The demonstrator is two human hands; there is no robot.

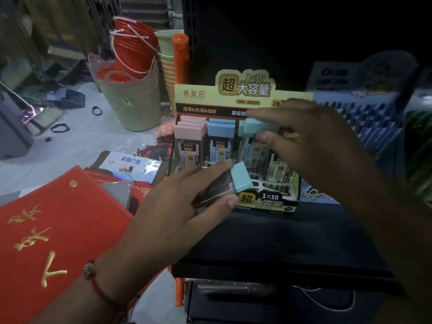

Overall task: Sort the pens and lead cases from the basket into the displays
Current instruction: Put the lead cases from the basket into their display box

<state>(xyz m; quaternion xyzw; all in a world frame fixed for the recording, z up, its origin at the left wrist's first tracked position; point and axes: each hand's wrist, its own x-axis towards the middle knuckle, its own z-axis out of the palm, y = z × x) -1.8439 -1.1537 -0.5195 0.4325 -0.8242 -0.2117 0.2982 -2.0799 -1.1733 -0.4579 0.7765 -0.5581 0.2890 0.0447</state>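
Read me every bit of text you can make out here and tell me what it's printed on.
"希美乐", "XML-90200", "2B": yellow header card of the lead-case display box.
"1=10", "超大容量": same header's top badge.
"1=10", "超": display box's front lip.
"200": labels of the lead cases standing in the box.
Gold characters: red folder, upside down, unreadable.
White packet and blue pen display: too blurred.

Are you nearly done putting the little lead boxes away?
Partly. Pink cases and blue cases already stand in the display box. The right hand is slotting in a teal-capped case, and the left hand holds another case. The basket is out of view.
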